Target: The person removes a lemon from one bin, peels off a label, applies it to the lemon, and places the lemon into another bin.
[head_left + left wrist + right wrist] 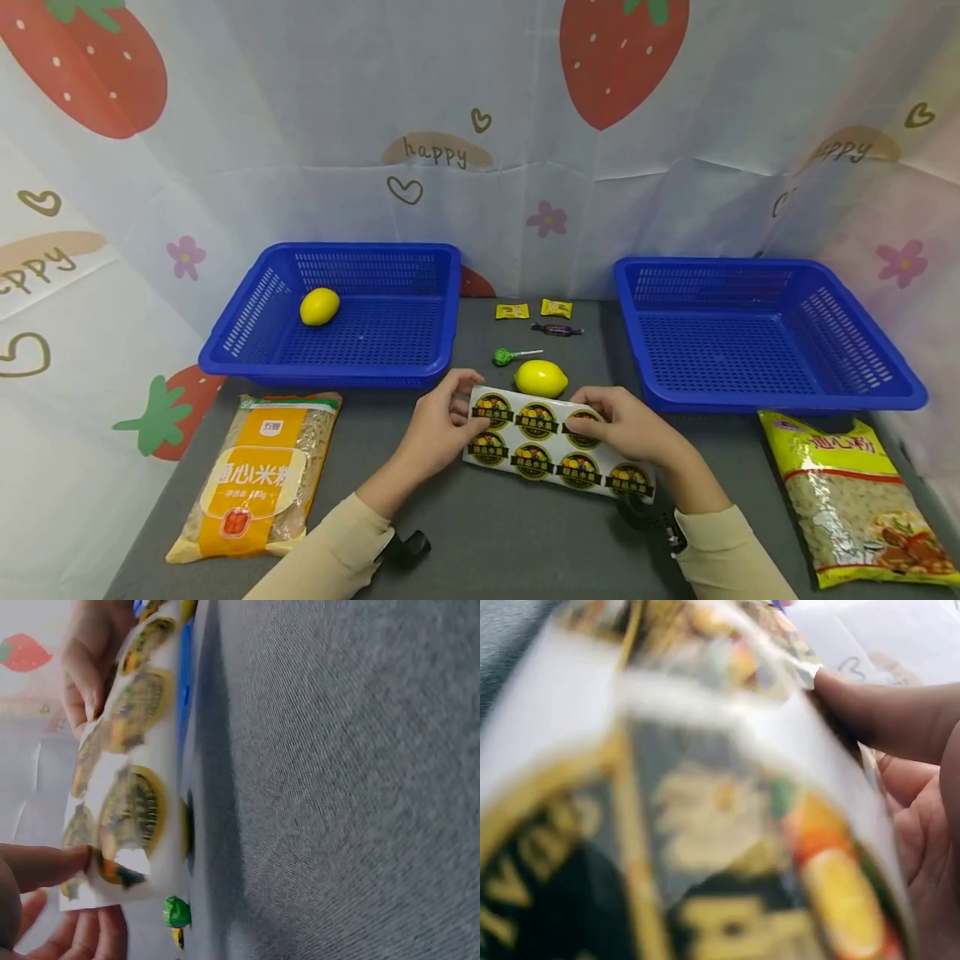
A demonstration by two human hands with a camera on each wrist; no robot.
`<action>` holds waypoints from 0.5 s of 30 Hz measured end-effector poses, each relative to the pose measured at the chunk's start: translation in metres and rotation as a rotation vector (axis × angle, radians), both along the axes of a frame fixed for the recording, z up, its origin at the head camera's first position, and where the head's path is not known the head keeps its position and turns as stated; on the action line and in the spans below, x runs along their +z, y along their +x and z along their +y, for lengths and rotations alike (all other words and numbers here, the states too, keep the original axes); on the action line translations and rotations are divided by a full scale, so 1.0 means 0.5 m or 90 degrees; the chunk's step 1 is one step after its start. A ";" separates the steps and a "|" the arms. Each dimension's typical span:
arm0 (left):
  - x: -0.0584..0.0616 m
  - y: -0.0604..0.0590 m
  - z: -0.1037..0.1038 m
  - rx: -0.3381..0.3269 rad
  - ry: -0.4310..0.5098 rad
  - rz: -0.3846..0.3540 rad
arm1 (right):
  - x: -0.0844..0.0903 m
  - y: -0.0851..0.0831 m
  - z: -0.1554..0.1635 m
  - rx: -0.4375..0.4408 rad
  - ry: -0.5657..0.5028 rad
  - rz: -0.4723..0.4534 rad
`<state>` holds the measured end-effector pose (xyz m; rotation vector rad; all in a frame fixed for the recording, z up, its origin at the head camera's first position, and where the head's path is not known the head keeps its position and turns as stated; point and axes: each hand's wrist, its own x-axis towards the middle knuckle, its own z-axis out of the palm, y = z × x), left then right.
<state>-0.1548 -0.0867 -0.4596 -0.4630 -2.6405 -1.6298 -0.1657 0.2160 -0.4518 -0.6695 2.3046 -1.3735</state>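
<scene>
Both hands hold a white sheet of round fruit stickers (pixel 534 460) above the grey tabletop, its printed face toward the head camera. My left hand (pixel 435 425) pinches its left end, thumb in front and fingers behind, as the left wrist view shows. At the upper right edge, my right hand (pixel 626 425) grips it with the thumb across the front. The sheet (pixel 705 825) fills most of the right wrist view, blurred. Just behind its top edge lie a yellow lemon (pixel 540 379) and a green lollipop (pixel 504 357).
A blue basket (pixel 330 372) holding one lemon (pixel 320 307) stands back left; another blue basket (pixel 780 400) stands back right. Two yellow-wrapped candies (pixel 512 312) and a purple-wrapped candy (pixel 557 330) lie between them. A macaroni bag (pixel 255 483) lies left, another bag (pixel 855 500) right.
</scene>
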 end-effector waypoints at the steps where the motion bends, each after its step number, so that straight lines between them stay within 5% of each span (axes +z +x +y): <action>1: 0.000 0.001 -0.001 -0.007 0.010 0.009 | 0.004 -0.001 0.002 0.008 -0.012 -0.007; 15: 0.004 0.009 -0.004 -0.007 0.021 0.044 | 0.022 -0.003 0.003 0.033 -0.017 -0.022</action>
